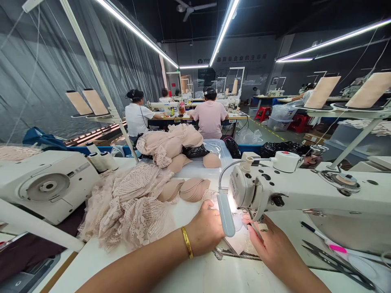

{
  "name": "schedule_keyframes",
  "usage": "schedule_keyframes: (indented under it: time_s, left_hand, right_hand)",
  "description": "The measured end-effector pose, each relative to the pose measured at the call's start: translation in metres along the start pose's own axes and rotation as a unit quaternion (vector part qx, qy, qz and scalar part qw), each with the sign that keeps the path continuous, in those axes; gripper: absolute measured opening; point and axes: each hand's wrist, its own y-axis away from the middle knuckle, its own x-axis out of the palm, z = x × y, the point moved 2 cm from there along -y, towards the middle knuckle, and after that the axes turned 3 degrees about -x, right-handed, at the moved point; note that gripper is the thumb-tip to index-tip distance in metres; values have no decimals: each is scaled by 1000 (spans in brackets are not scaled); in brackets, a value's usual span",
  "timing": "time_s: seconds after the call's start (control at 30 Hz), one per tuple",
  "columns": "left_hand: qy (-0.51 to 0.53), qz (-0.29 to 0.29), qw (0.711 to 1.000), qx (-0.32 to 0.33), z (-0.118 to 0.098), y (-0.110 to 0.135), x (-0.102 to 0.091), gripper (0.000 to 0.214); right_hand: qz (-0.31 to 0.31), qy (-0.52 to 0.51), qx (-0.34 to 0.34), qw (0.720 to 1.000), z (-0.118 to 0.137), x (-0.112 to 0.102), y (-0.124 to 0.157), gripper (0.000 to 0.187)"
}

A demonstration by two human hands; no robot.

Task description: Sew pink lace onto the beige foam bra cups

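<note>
A white sewing machine [256, 183] stands in front of me, its needle area lit by a small grey lamp [226, 215] on a bendy neck. Under the needle lies a piece of pale beige fabric [240, 243]. My left hand [204, 228], wearing a gold bangle, is closed at the fabric's left side; the lamp hides some of its fingertips. On the other side, my right hand [271, 242] has its thumb and fingers closed on the fabric close to the presser foot. Stacked beige bra cups [195, 189] lie just beyond my left hand.
Beige lace pieces [137, 203] pile up at left, beside a second sewing machine [49, 183]. Black scissors [339, 264] and a marker pen [317, 236] lie at right. Thread cones [322, 92] stand above. Two people [210, 114] sit ahead, backs turned.
</note>
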Motion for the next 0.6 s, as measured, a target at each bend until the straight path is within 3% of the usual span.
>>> schedule_keyframes:
  time_s: [0.2,0.47,0.6]
  left_hand:
    - [16,3,1000,-16,-4,-1,-3,15]
    - [9,-1,1000,-15,2,-1,4,15]
    - [1,3,1000,-14,-3,3,3,11]
  right_hand:
    - [8,27,-61,998,-3,-2,-2,20]
    - [-14,16,-74,997,2,-3,-3,20]
    - [32,19,-112,993,11,-11,-4,23]
